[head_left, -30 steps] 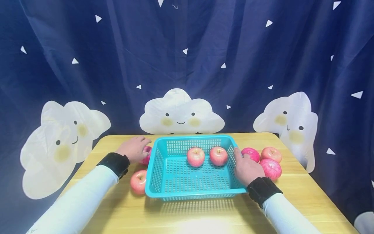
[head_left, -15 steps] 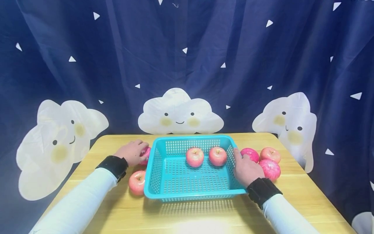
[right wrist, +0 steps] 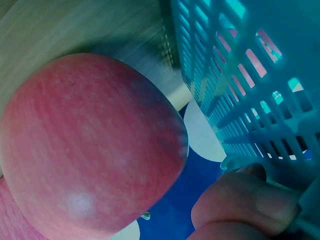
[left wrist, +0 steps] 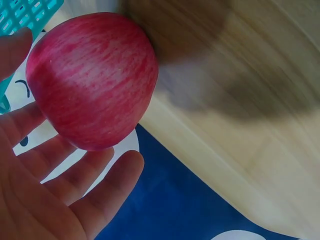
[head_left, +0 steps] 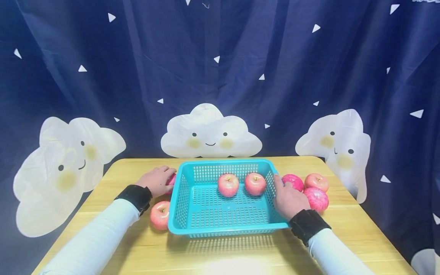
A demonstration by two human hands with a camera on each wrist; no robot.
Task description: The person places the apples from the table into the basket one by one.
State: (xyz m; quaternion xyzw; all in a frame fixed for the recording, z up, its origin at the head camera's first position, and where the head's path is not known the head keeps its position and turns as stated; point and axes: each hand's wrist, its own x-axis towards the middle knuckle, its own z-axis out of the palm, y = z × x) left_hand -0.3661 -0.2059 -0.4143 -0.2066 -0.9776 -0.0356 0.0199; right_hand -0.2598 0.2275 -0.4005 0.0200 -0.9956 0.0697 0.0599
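Note:
At the back left, my left hand (head_left: 156,182) has its thumb and fingers round a red apple (left wrist: 95,82), which the hand and the basket partly hide in the head view. Beside it is a turquoise plastic basket (head_left: 228,230) with grid walls. My right hand (head_left: 290,198) grips the basket's right rim, with the fingertips (right wrist: 245,202) showing at the rim in the right wrist view. Inside the basket sit two pinkish apples, one nearer the middle (head_left: 228,186) and one towards the right wall (head_left: 255,184).
A paler apple (head_left: 159,215) lies by the basket's front left corner. Right of the basket are three apples close together: a deep red one (head_left: 294,181), a paler one (head_left: 317,182) and a streaked one (head_left: 316,199). A blue cloud-print curtain (head_left: 220,84) hangs behind the wooden table (head_left: 347,229).
My left hand's fingers have come down round the red apple. The right hand stays on the basket's rim, and the whole head view has shifted slightly.

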